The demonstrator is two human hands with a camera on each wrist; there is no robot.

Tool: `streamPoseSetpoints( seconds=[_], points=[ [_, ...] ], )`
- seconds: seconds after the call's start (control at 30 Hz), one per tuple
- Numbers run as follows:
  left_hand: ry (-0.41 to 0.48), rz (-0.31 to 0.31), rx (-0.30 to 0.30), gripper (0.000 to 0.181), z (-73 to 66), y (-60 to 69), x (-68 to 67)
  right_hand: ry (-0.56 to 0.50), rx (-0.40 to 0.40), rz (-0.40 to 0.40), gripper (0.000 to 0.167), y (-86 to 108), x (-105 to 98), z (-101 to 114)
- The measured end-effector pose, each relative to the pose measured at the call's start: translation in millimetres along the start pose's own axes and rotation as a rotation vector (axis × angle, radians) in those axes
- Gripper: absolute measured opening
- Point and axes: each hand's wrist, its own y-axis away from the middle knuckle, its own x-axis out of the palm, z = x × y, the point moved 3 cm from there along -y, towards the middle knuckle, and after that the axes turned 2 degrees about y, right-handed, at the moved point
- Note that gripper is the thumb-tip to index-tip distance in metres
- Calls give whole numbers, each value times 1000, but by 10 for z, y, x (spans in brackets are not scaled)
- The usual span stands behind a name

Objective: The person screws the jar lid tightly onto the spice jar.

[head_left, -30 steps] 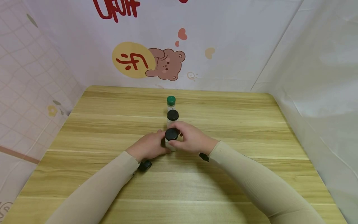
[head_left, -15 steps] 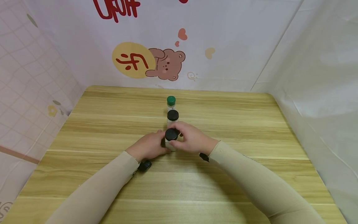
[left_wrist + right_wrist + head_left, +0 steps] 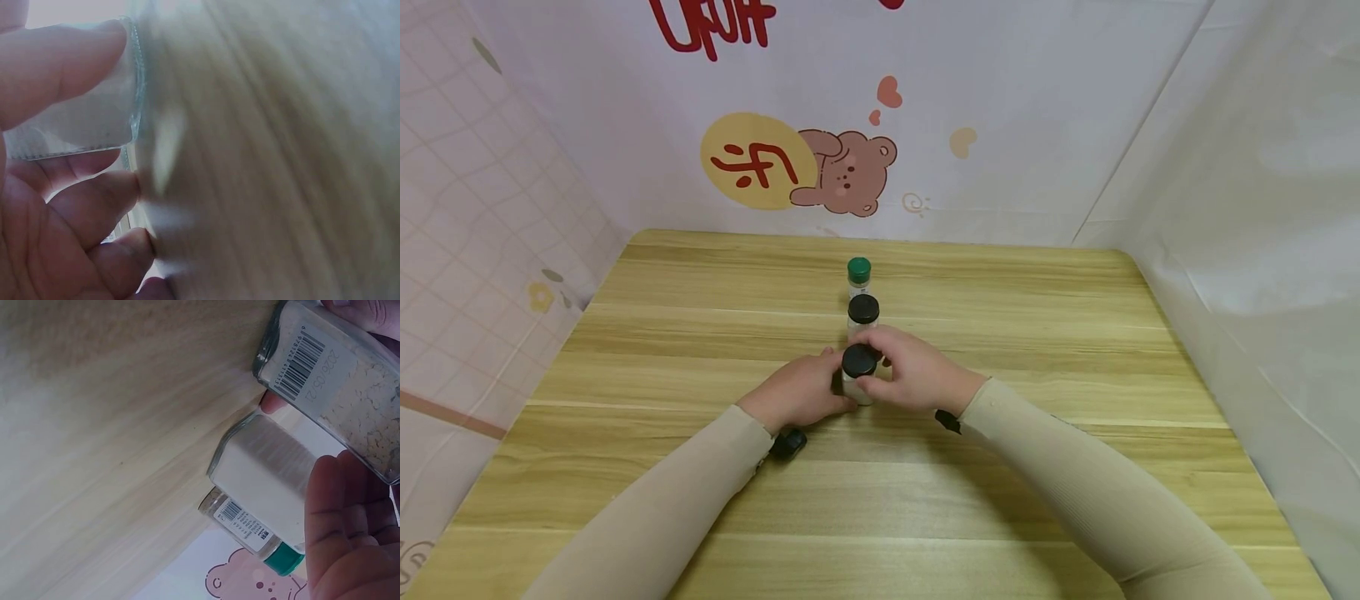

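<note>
The nearest of three upright containers is a clear glass spice jar (image 3: pixel 859 362) with a black lid. Pale, flaky contents and a barcode label show on the same spice jar (image 3: pixel 337 394) in the right wrist view. My left hand (image 3: pixel 805 390) grips its lower part from the left, thumb (image 3: pixel 69 69) along the glass in the left wrist view. From the right, my right hand (image 3: pixel 917 371) holds the upper part, thumb in front and fingers behind. Right behind stands a second black-lidded jar (image 3: pixel 863 310) with white contents (image 3: pixel 262 475).
A small green-capped spice bottle (image 3: pixel 859 271) stands behind the second jar, in line with it. The wooden table (image 3: pixel 1037 333) is bounded by a white printed curtain (image 3: pixel 1015 183) at the back and sides. Dark wrist gear (image 3: pixel 788 444) sits beneath my left wrist.
</note>
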Motion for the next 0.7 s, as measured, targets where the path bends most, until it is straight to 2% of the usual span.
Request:
streamPoseSetpoints(
  seconds=[0.23,0.4,0.53,0.7],
  points=[
    [5,6,-7,75,-3,1,0,-40,38,-3,41,1,11,-15],
    [1,4,-7,75,0,2,-1,-24,14,-2,47,4,7,-16],
    [3,2,-2,74,1,2,-1,-19,-9,-2,42,3,4,-4],
    [11,3,-4,74,2,-5,2,-27,23,-4,40,-1,6,2]
  ],
)
